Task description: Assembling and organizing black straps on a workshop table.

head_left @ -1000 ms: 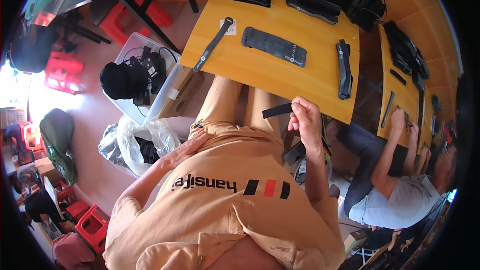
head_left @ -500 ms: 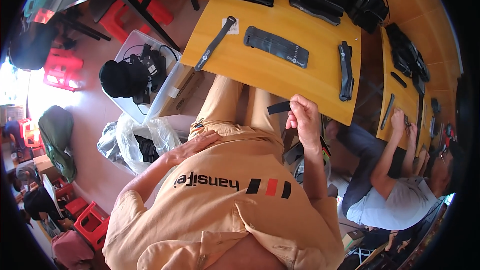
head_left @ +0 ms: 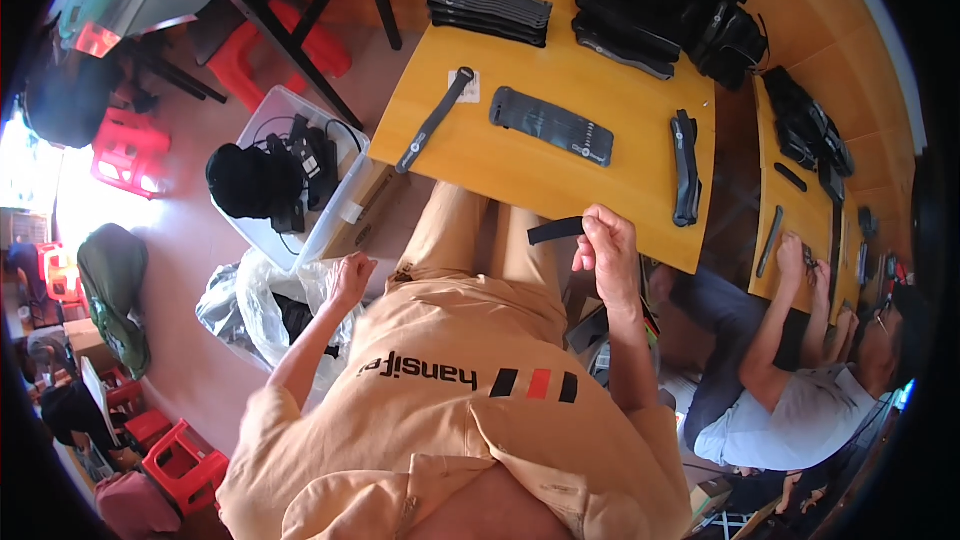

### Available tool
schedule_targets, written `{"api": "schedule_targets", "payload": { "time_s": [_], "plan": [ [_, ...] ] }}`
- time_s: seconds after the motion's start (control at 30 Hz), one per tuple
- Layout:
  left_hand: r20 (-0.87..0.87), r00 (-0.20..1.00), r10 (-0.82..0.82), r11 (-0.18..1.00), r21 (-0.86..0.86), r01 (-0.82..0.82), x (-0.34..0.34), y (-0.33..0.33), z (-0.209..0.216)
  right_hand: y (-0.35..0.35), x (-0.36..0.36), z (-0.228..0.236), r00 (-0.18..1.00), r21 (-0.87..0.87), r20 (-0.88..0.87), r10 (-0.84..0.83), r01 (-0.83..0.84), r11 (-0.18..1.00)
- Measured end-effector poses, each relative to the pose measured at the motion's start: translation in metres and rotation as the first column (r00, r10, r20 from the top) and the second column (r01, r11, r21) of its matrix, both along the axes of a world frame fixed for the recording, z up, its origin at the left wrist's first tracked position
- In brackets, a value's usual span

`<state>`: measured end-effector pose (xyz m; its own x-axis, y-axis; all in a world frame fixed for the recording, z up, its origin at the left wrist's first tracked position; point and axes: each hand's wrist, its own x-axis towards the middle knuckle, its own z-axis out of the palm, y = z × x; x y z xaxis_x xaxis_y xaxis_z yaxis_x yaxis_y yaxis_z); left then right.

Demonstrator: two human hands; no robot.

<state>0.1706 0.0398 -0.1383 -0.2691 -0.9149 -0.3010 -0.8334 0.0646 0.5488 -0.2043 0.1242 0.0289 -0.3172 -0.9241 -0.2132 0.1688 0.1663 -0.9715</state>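
Observation:
My right hand [head_left: 608, 255] is raised at the table's near edge, its fingers pinching a short black strap [head_left: 556, 230] whose free end points left. My left hand [head_left: 350, 278] hovers beside my left hip, near a clear plastic bag, fingers curled in with nothing visible in them. On the yellow table [head_left: 560, 195], a single black strap [head_left: 437, 120] lies slanted at the left. A flat row of black straps [head_left: 552, 126] rests in the middle, and a small bundle of black straps [head_left: 685, 168] lies at the right.
Stacked black straps [head_left: 488, 12] and a larger black heap [head_left: 650, 10] fill the table's far side. At left stand a plastic bin [head_left: 330, 230] holding black gear and a clear bag [head_left: 255, 290]. A co-worker [head_left: 790, 410] sits to the right at another table [head_left: 800, 215].
My left hand has lifted off my lap and moved left, its fingers curling. My right hand still pinches the strap. The table sits slightly lower in view.

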Motion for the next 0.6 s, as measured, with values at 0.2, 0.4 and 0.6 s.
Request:
{"api": "schedule_targets", "payload": {
  "time_s": [0.2,0.4,0.6],
  "plan": [
    [-0.839,0.533,-0.108,0.628,0.359,0.691,-0.098,-0.021,0.161,-0.004,-0.006,-0.002,1.0,0.022,-0.019,-0.025,0.025,0.999],
    [-0.9,-0.178,-0.397,-0.096,-0.152,0.984,-0.175,-0.003,0.204,-0.013,0.006,0.004,0.997,0.018,-0.034,0.064,-0.063,0.998],
    [-0.795,-0.152,-0.587,0.027,-0.207,0.978,-0.186,0.005,0.226,-0.007,-0.002,-0.002,0.998,0.02,-0.064,0.023,-0.022,1.0]
  ]
}}
